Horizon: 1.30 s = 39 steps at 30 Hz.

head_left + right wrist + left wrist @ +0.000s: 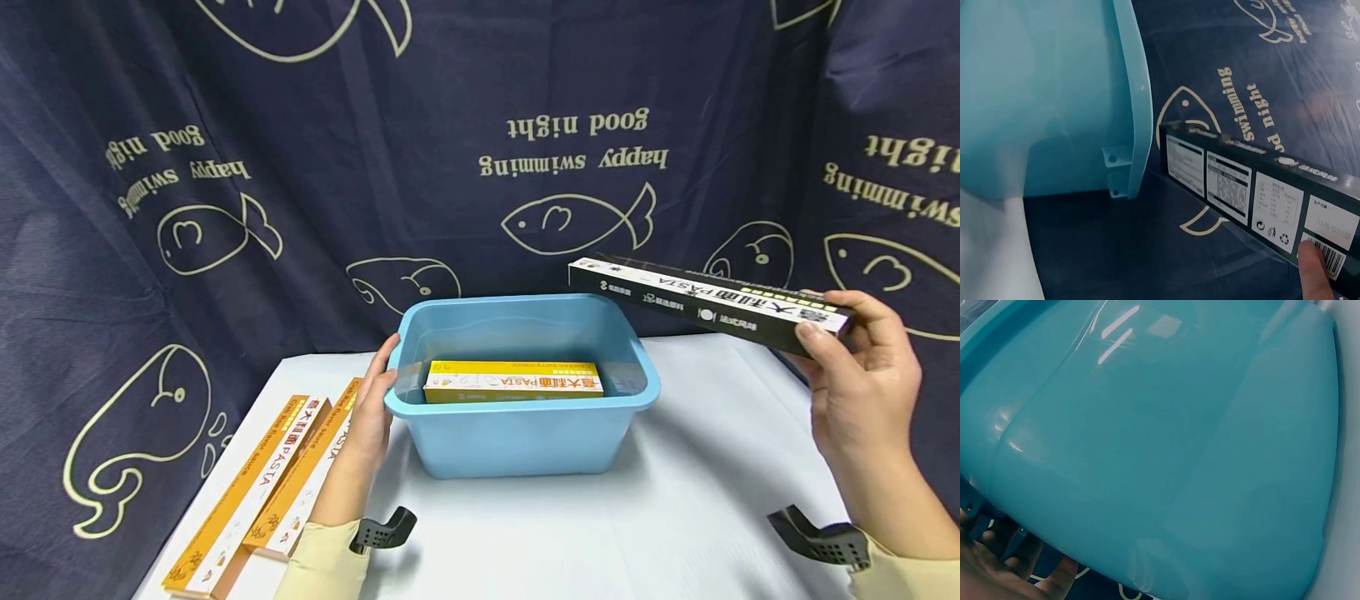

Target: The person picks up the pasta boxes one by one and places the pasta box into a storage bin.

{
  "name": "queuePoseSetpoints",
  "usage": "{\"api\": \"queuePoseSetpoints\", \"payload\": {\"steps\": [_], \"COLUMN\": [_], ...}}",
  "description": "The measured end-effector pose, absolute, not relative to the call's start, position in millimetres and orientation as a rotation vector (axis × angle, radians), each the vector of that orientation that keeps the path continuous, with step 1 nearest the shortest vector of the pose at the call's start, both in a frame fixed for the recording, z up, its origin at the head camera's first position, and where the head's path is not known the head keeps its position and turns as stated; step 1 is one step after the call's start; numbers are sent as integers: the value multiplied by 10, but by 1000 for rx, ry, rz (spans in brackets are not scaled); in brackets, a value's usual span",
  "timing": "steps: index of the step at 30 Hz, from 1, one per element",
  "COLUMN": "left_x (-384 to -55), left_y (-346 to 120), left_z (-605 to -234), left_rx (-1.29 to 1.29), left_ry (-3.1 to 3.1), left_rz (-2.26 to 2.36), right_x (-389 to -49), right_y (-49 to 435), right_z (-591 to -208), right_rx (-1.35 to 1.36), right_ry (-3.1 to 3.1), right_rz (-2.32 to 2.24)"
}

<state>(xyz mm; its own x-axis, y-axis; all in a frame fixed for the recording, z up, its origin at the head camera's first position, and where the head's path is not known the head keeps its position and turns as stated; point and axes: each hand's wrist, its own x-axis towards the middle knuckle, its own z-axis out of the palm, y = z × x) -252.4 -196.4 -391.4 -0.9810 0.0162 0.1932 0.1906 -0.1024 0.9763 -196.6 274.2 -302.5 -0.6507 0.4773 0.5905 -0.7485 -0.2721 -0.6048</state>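
Observation:
My right hand (862,375) grips a long black pasta box (705,300) by its right end, raised to the right of a light blue plastic tub (517,442). In the right wrist view one finger lies over the barcode on the black box (1260,194), whose label side shows. A yellow pasta box (514,382) lies lengthwise inside the tub. At the tub's left rim, my left hand (371,408) holds on. The left wrist view shows the tub's outer wall (1166,444) with the fingers of the left hand (1016,569) beside its edge.
Two orange pasta boxes, one farther left (247,492) and one nearer the tub (307,475), lie on the white table (525,542) partly behind the left forearm. A dark blue cloth (420,167) with fish drawings hangs behind and at the sides.

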Motion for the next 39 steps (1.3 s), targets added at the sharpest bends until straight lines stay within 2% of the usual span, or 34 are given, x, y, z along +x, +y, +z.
{"api": "queuePoseSetpoints", "payload": {"steps": [10, 19, 39], "left_x": [-2526, -2535, -2513], "left_y": [-1961, -1950, -1961], "left_z": [-3900, -3906, -3909], "left_rx": [-238, -239, -240], "left_ry": [-2019, -2015, -2009], "left_rz": [-2238, -2239, -2238], "right_x": [-2020, -2060, -2243], "right_y": [2699, 2709, 2489], "right_z": [-3042, -3116, -3206], "right_rx": [496, 735, 980], "right_ry": [-1275, -1412, -1720], "right_rz": [2062, 2102, 2111]}}
